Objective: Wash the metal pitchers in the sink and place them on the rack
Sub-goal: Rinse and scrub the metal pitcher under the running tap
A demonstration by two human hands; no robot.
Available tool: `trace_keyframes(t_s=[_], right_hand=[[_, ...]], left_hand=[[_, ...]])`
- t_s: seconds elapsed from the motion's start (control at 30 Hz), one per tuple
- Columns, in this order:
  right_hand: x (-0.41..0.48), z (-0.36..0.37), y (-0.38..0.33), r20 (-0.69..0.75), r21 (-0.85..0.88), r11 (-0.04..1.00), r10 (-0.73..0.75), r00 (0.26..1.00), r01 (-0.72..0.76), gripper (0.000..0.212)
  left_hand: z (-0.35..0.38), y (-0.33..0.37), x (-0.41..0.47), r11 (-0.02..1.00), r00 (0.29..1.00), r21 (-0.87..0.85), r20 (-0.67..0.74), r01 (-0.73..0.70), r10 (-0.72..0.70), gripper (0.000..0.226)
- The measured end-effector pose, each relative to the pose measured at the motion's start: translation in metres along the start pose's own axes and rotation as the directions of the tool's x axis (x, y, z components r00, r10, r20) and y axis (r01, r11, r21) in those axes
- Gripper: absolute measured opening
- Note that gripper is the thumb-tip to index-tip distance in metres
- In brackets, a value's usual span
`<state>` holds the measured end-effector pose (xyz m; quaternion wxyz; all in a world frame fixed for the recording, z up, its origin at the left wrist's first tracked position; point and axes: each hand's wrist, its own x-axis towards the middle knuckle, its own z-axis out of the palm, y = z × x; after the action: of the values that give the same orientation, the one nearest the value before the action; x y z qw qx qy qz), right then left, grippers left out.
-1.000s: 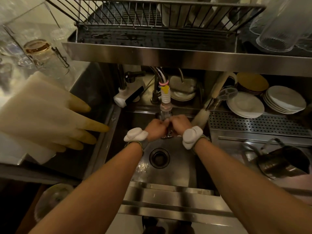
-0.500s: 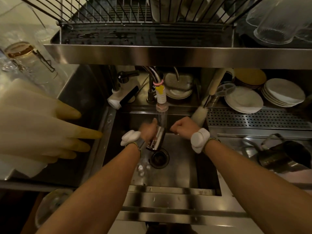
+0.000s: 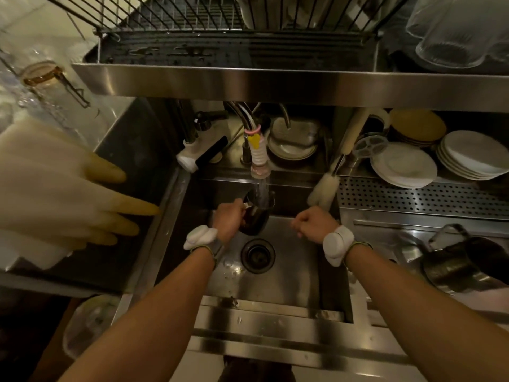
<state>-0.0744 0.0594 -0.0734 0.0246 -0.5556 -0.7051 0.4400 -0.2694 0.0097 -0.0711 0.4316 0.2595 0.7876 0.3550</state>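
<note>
Because the wire rack (image 3: 220, 20) sits overhead on a steel shelf (image 3: 275, 81), any wet pitcher I lift to it must clear that shelf's front edge, and a knock there could jar it out of my hold. Below, the sink (image 3: 297, 285) is beaded with drops, so anything dropped would clatter and skid toward the drain (image 3: 258, 255). On the worktop (image 3: 385, 235) to my right a second pitcher (image 3: 462, 263) lies tipped on its side, not yet rinsed by my reckoning. It is near my right forearm, and a careless elbow could knock it.

The pitcher (image 3: 254, 219) in hand is over the far part of the sink, mouth toward the tap (image 3: 259, 161), with the stream (image 3: 261, 191) falling into it. My left grip (image 3: 228, 219) is wrapped round its handle side alone, and that is the main risk: as it fills it grows heavier, wet steel is slick, and one hand may let it twist or slip. Water striking the rim could also splash out over the ledge. My right grip (image 3: 314, 221) is curled on nothing, well apart from the pitcher, near the bottle brush (image 3: 323, 188). I judge it should move across to steady the body before I tip the water out.
</note>
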Motion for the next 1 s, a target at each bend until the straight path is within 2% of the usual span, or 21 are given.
trace_keyframes(t_s=[0.2, 0.33, 0.47, 0.6, 0.73, 0.87, 1.0], right_hand=[[0.002, -0.001, 0.007, 0.019, -0.004, 0.999, 0.036, 0.999, -0.036, 0.019], [0.009, 0.003, 0.002, 0.025, -0.026, 0.999, 0.025, 0.999, -0.024, 0.017], [0.010, 0.007, -0.001, 0.043, -0.081, 0.997, 0.021, 0.999, -0.017, 0.018], [0.008, 0.007, 0.002, 0.011, -0.055, 0.998, 0.016, 1.000, -0.016, 0.019], [0.007, 0.008, 0.006, 0.011, -0.073, 0.997, 0.015, 1.000, -0.014, 0.020], [0.007, 0.005, 0.008, 0.003, -0.075, 0.997, 0.003, 1.000, -0.003, 0.021], [0.006, 0.005, 0.011, -0.010, -0.076, 0.997, 0.005, 1.000, -0.006, 0.021]], left_hand=[[-0.003, -0.010, 0.001, 0.994, 1.000, -0.111, -0.019, 0.009, -0.011, 0.034], [-0.001, 0.003, 0.003, 0.997, 0.998, -0.030, -0.026, -0.065, 0.064, 0.037], [-0.005, 0.001, 0.004, 0.982, 0.983, 0.059, 0.051, -0.177, 0.174, 0.042], [-0.014, -0.002, 0.014, 0.980, 0.982, 0.063, 0.015, -0.187, 0.186, 0.043], [-0.002, 0.008, 0.019, 0.967, 0.969, 0.066, 0.050, -0.245, 0.242, 0.044], [-0.011, -0.009, 0.024, 0.975, 0.976, 0.061, 0.058, -0.215, 0.211, 0.054], [-0.006, 0.002, 0.019, 0.961, 0.965, 0.096, 0.058, -0.260, 0.255, 0.045]])
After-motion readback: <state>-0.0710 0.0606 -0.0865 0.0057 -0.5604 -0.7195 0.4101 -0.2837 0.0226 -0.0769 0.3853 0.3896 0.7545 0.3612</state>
